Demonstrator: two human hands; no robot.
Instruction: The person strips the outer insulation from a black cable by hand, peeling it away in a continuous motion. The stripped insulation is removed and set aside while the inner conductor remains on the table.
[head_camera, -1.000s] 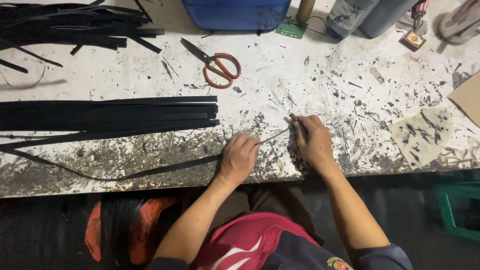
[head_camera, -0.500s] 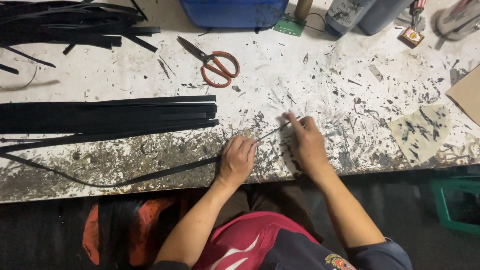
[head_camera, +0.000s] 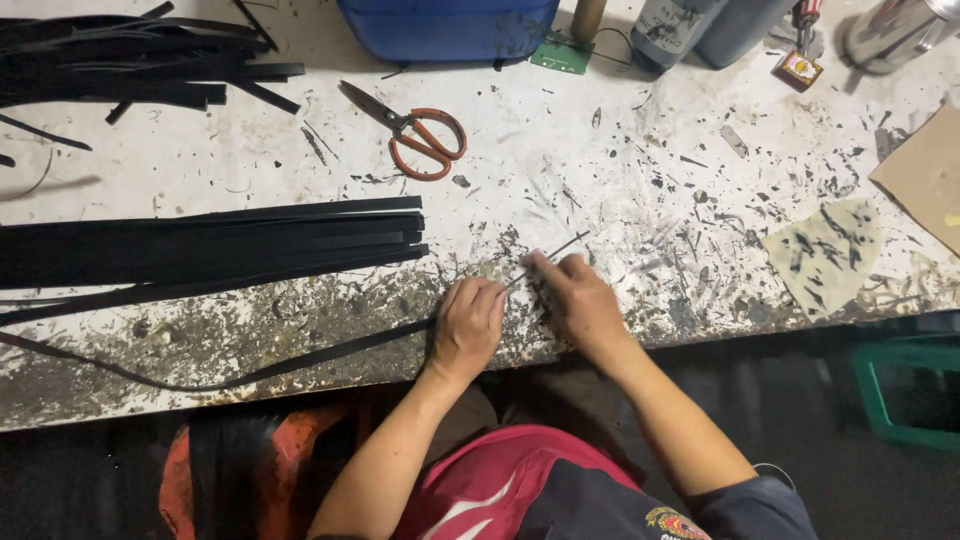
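Pinching a thin black strip (head_camera: 300, 362) at the near edge of the table (head_camera: 620, 150), the left hand (head_camera: 468, 325) is curled closed over it, while the right hand (head_camera: 580, 305) sits just beside it with its fingers pressed down on the strip's short free end (head_camera: 560, 248). From the left hand's grip the strip runs away to the left in a long shallow curve along the table's front edge; its long axis lies roughly left to right, rising slightly toward the right end. The left hand is nearer the long trailing part, the right hand nearer the tip, and the 2 hands almost touch. Whether the right hand pinches the tip or only pins it flat, I cannot tell. The strip looks flat, narrow, limp and matt, like rubber or leather. Beyond the hands lies a bundle of 1 kind of wider black strips (head_camera: 210, 245), straight and parallel, and a second heap (head_camera: 120, 60) at the far left corner. Orange-handled scissors (head_camera: 410, 130) lie shut, well apart. The tabletop is pale, scarred and spattered with dark marks.
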